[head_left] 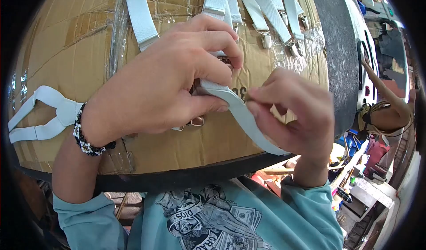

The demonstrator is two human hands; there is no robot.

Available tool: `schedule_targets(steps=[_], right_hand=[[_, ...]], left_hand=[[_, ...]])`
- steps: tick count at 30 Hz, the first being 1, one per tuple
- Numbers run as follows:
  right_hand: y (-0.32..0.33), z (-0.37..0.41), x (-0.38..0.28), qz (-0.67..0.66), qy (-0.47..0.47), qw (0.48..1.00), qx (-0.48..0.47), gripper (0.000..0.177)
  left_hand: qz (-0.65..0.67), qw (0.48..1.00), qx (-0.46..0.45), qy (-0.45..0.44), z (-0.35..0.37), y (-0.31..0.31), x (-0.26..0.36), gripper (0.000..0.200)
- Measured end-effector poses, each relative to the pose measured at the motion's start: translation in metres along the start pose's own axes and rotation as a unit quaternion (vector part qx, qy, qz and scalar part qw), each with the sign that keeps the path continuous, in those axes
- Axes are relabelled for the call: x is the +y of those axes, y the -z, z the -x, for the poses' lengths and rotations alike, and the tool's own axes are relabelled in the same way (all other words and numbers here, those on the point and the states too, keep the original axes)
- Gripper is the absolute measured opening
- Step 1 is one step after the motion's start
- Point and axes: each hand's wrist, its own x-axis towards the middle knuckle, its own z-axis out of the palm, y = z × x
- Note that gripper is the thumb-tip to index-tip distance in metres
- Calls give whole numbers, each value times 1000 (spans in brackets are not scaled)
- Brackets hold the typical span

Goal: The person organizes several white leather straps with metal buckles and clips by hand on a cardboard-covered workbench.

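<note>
My left hand [177, 68], with a beaded bracelet at the wrist, is closed on a white elastic strap [250, 121], pinching it between thumb and fingers. The strap runs down to the right, to the cardboard's front edge. My right hand [297, 108] is slightly blurred beside the strap, its thumb and forefinger pressed together; what they hold, if anything, is too small to make out. A metal clip [196, 121] shows just below my left hand. At the left, a white Y-shaped strap piece [66, 111] lies partly behind my left wrist.
Taped cardboard [159, 154] covers the work surface, which has a dark edge [208, 181]. More white straps [270, 15] with metal clips lie at the back. Another person's arm [390, 88] shows at the right, near a cluttered floor area.
</note>
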Motion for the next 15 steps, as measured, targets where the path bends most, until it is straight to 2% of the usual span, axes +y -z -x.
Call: schedule_targets(steps=[3, 6, 9, 12, 15], right_hand=[[-12, -10, -5, -4, 14, 999, 34, 19], [-17, -7, 0, 5, 11, 1000, 11, 20], [5, 13, -1, 34, -44, 994, -96, 18], [2, 13, 0, -11, -28, 999, 13, 19], [-14, -5, -6, 1, 13, 999, 53, 20]], left_hand=[[19, 1000, 18, 4, 0, -2, 2, 25], [-1, 1000, 14, -8, 0, -2, 0, 23], [12, 1000, -2, -1, 0, 1, 0, 22], [10, 1000, -3, -7, 0, 1, 0, 23], [4, 1000, 8, -6, -2, -1, 1, 23]])
